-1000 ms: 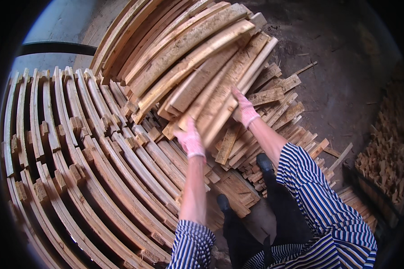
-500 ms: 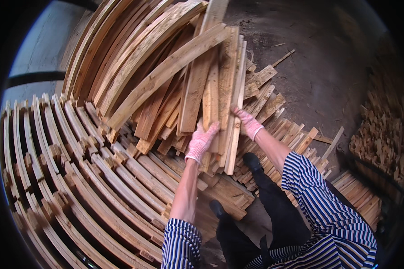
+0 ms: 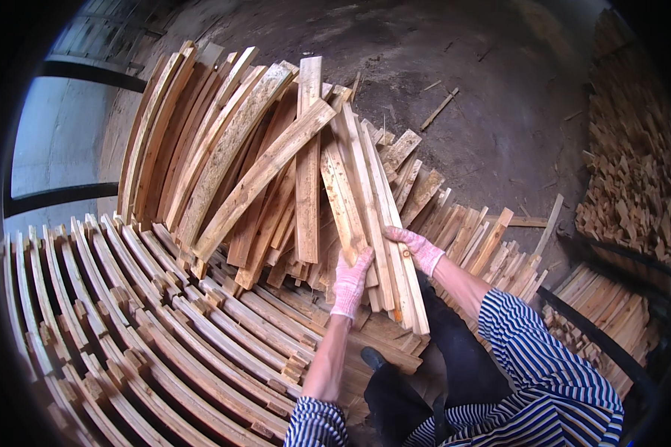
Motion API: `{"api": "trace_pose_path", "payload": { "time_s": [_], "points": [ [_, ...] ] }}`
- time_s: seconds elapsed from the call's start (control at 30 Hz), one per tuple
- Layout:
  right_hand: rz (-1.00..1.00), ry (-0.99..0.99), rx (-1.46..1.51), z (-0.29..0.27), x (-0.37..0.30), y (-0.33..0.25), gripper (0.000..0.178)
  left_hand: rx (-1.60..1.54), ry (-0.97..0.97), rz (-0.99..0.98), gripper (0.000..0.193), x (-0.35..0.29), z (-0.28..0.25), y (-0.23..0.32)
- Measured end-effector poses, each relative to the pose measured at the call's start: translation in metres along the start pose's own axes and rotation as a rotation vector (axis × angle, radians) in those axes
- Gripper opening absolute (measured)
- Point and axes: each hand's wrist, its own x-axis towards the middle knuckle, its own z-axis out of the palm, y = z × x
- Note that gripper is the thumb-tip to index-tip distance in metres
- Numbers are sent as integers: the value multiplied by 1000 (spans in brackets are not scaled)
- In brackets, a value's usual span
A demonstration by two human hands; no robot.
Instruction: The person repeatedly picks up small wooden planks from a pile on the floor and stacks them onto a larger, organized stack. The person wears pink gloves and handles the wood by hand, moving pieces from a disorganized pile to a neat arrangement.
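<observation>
Left hand: the left hand, in a pink-and-white knit glove, is closed around the lower left side of a small bundle of long, pale, narrow wooden boards, thumb and fingers pinching the edge.
Right hand: the right hand, gloved alike, presses against the bundle's right side, its fingertips curled over the outermost board's edge.
Held bundle: it lies between both hands, the boards side by side and tilted, lower ends near the person's legs, upper ends at the jumbled stack.
Beside the bundle: a flat, straight, light-brown plank stands nearly upright in the view, crossed by a slanting, tan, squared board.
Left of these: a row of long, brownish wooden boards sits close together, edges up.
Lower left: layered rows of pale wooden strips lie with small wooden blocks between them.
Right of the bundle: a pile of short, tan wooden offcuts reaches toward the dark, dusty floor.
Far right: a large heap of brown wood pieces.
Clothing: blue-black-and-white striped sleeves, black trousers.
</observation>
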Motion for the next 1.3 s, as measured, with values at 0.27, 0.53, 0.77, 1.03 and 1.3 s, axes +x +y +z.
{"api": "trace_pose_path", "payload": {
  "time_s": [0.27, 0.53, 0.77, 1.03, 1.3],
  "points": [
    [87, 53, 205, 40, -150, 103, 54, 249, -16, -140, 65, -179, -3, 43],
    [173, 233, 107, 119, -188, 97, 54, -109, -122, -652, 52, -203, -27, 101],
    [226, 159, 306, 56, -130, 76, 42, -190, -221, -694, 60, -174, 0, 116],
    [-59, -190, 163, 123, -174, 45, 40, -35, -288, -60, 91, -269, -20, 138],
    [-400, -547, -916, 465, -290, -41, 81, -945, -154, 207, 113, -382, -78, 276]
  ]
}}
